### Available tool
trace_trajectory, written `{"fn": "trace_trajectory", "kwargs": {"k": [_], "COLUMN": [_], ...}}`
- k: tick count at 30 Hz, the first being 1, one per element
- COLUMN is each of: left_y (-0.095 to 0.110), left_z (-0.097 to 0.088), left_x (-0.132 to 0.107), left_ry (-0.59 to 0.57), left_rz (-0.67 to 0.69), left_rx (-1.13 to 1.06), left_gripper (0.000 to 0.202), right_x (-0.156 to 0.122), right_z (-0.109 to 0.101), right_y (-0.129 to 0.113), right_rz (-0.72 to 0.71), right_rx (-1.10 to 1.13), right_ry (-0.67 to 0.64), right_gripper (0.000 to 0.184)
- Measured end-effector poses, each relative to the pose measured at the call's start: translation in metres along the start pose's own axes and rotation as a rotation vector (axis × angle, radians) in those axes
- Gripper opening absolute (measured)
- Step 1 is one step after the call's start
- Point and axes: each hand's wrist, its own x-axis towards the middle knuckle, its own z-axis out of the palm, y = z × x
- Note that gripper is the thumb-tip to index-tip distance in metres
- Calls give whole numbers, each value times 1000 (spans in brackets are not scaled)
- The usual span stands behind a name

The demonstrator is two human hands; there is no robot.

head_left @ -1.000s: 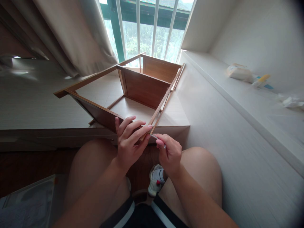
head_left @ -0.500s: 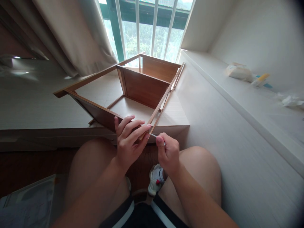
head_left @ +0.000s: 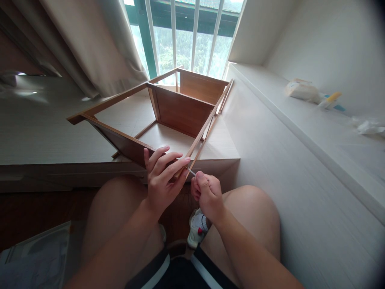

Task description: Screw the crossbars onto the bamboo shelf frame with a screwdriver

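Note:
A brown wooden shelf frame (head_left: 183, 105) with dark panels lies on its side on the pale ledge, its near corner reaching over the front edge. My left hand (head_left: 164, 176) grips that corner, thumb and index finger close to the end of the leg and the other fingers spread along the panel. My right hand (head_left: 208, 194) is closed round a thin metal hex key (head_left: 191, 172). The key's tip meets the corner beside my left fingertips; the rest of it is hidden in my fist.
The pale ledge (head_left: 45, 140) runs below a barred window (head_left: 186, 44) and a curtain (head_left: 99, 48). On the right-hand ledge lie a pale packet (head_left: 302, 90), a yellow-handled item (head_left: 333, 97) and crumpled plastic (head_left: 368, 126). A clear-topped box (head_left: 36, 253) stands at lower left.
My right hand has turned and shifted slightly left and down, with the hex key's tip still at the corner. My left hand and the shelf frame have hardly moved.

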Motion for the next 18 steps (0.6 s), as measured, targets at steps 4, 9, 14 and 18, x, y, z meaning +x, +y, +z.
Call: {"fn": "trace_trajectory", "kwargs": {"k": [4,9,14,18], "left_y": [0,-1,-1,-2], "left_z": [0,-1,-1,0], "left_x": [0,-1,-1,-2], "left_ry": [2,-5,-7,-13], "left_rz": [2,12,14,6], "left_rx": [-12,-24,-25,-14], "left_gripper": [23,25,26,26], "right_x": [1,3,2,0], "right_z": [-2,-11,-14,-11], "right_y": [4,-6,-21,-27], "right_rz": [-24,-190,-388,-471], "right_rx": [-24,-345,-651,-717], "right_ry": [-27,-26,7,26], "right_gripper": [51,45,32,25]}}
